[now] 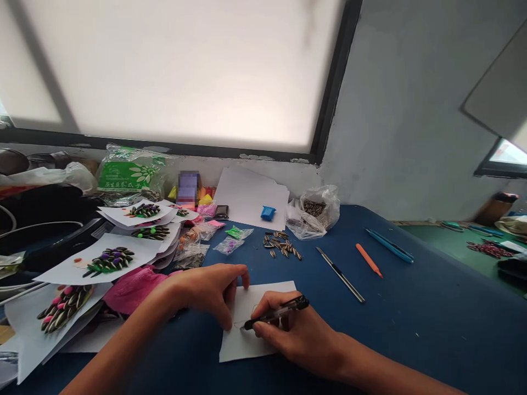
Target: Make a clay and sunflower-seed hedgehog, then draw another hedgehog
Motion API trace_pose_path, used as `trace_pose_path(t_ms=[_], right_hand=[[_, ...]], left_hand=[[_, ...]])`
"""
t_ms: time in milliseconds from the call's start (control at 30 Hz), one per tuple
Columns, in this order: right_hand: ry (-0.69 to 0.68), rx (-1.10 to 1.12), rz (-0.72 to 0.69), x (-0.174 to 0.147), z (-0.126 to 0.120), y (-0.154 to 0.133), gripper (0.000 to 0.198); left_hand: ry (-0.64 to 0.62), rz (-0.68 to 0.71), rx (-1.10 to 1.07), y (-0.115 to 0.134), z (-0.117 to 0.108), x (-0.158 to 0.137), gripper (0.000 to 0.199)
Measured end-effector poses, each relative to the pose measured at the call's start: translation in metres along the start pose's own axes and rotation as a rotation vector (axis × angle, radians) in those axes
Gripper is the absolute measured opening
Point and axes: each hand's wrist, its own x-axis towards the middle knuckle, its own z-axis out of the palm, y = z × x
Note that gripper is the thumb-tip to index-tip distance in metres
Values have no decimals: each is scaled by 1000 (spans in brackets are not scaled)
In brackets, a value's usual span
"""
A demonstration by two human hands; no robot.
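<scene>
My right hand grips a black pen, its tip down on a small white sheet of paper. Faint thin lines show on the sheet near the tip. At the sheet's left edge rests my left hand, thumb and index finger apart and nothing held between them. Just beyond the paper lies a loose scatter of striped sunflower seeds. To the right of the seeds are a metal craft knife and an orange marker.
Sheets bearing seed-and-clay figures pile up at left beside a pink cloth. Behind are small clay packets, a blue packet on white paper, and a bag of seeds. Blue tweezers lie at right.
</scene>
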Motion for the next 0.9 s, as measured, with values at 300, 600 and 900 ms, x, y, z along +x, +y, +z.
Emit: trace_pose_path(t_ms=[300, 600, 900], right_hand=[[-1, 15, 77, -4, -8, -5, 2], [-9, -13, 118, -7, -18, -5, 6], [-3, -50, 115, -9, -28, -4, 8]], left_hand=[[-6, -6, -8, -1, 0, 0, 59], [-8, -30, -9, 5, -1, -2, 59], [-5, -39, 7, 5, 0, -3, 57]])
